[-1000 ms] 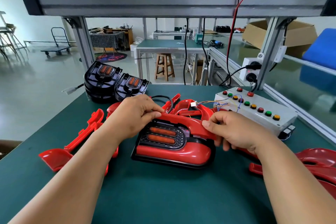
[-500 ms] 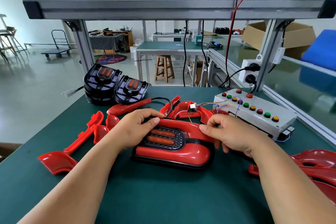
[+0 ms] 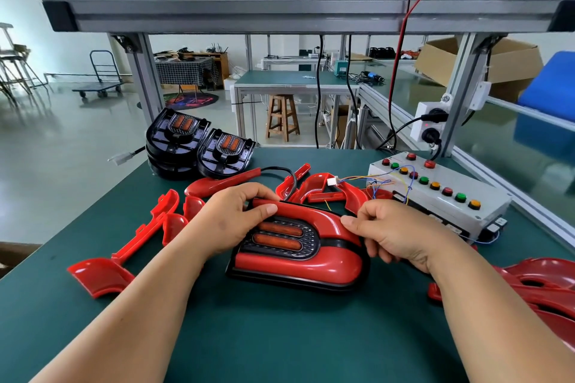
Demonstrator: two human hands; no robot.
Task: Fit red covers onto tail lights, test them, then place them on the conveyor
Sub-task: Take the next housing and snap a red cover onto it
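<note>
A black tail light point(image 3: 297, 281) with a red cover point(image 3: 298, 264) on it lies flat on the green bench top point(image 3: 280, 336). My left hand point(image 3: 231, 221) grips its left end, thumb on top of the cover and fingers curled over the far edge. My right hand point(image 3: 393, 233) grips its right end, thumb on the cover's upper arc and fingers wrapped round the side. Two orange lenses point(image 3: 278, 236) show between my hands. A black cable point(image 3: 284, 174) runs from the light to a white connector point(image 3: 332, 181).
Uncovered black tail lights point(image 3: 199, 146) sit stacked at the back left. Loose red covers lie to the left point(image 3: 124, 255), behind the light point(image 3: 320, 190) and at the right edge point(image 3: 541, 292). A grey test box with coloured buttons point(image 3: 435, 196) stands at the right.
Both hands have slid slightly along the cover's upper arc, my left thumb now resting on top of it. The tail light stays in the same place on the bench.
</note>
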